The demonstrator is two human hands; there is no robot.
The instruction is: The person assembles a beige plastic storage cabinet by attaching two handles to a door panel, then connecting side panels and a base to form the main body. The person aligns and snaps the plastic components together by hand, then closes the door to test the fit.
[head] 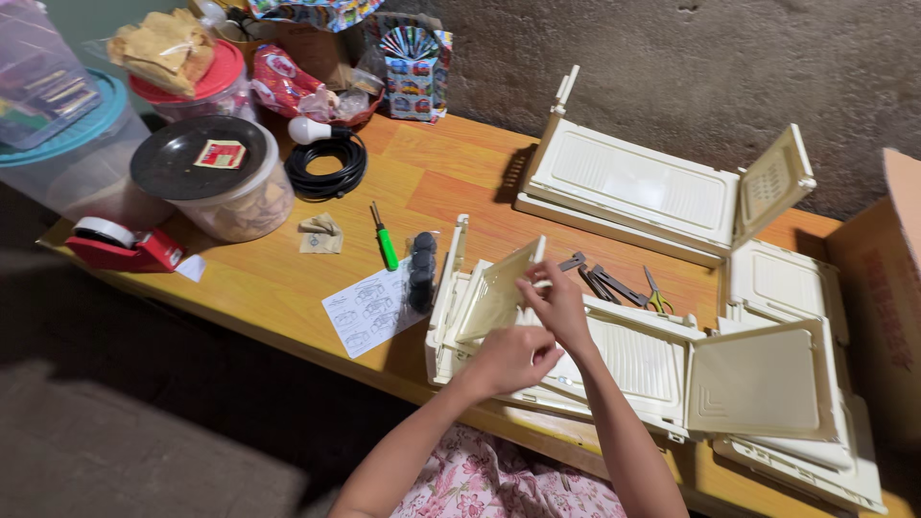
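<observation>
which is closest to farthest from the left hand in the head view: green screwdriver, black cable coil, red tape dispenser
From the left hand:
1. green screwdriver, up and to the left on the table
2. black cable coil, farther back, by the white bulb
3. red tape dispenser, at the table's far left edge

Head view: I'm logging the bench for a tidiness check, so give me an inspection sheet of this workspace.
Surface: wooden table, orange-brown, largely covered.
Job's things: cream plastic panel assembly lying flat; cream side flap raised at its left end; more cream panels behind.
Clutter: green-handled screwdriver, instruction sheet, scissors, red tape dispenser, lidded containers, snack packets.
Grippers: left hand and right hand both on the flap.
Cables: coiled black cord with a white bulb.
Surroundings: rough grey wall, cardboard box at right.
</observation>
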